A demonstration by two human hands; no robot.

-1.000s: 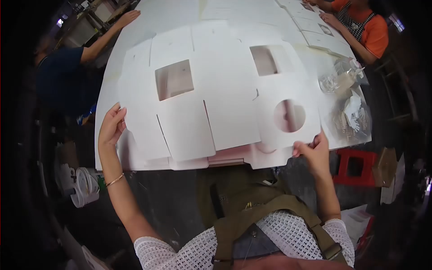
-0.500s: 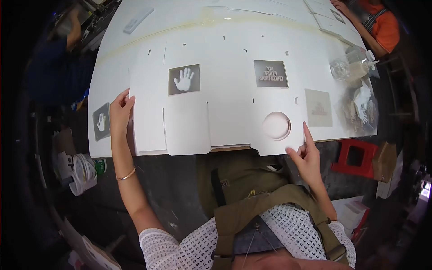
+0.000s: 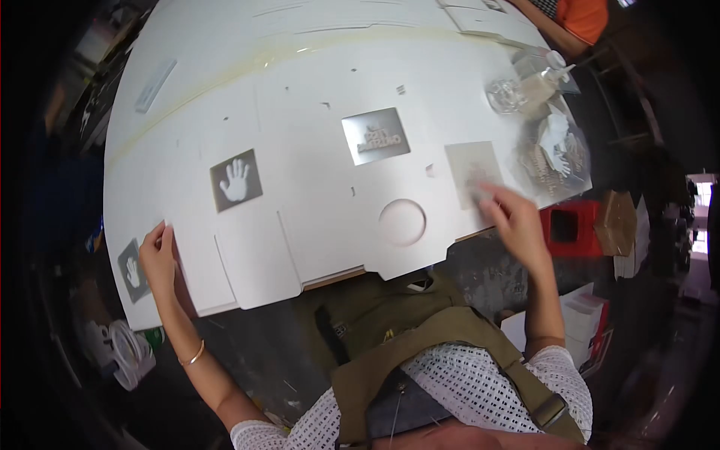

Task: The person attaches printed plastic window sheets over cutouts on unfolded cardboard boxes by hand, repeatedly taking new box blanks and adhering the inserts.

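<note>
A large white die-cut card sheet with slots, flaps and a round cut-out lies on the table. My left hand grips its left edge between thumb and fingers. On the sheet rest a grey square plate with a white handprint and a shiny square plate with raised, mirrored lettering. Slightly blurred, my right hand is over the lower edge of a pale square with faint lettering. Its fingers are bent and apart, holding nothing visible. Another handprint plate lies beside my left hand.
A clear bag of white hand-shaped pieces and a nozzle bottle stand at the right. Across the table is a co-worker in an orange top. Below the right edge sits a red stool; a white bucket is lower left.
My right hand has let go of the card's right edge and moved up to the pale square. My left hand stays at the left edge. The view has turned and shifted.
</note>
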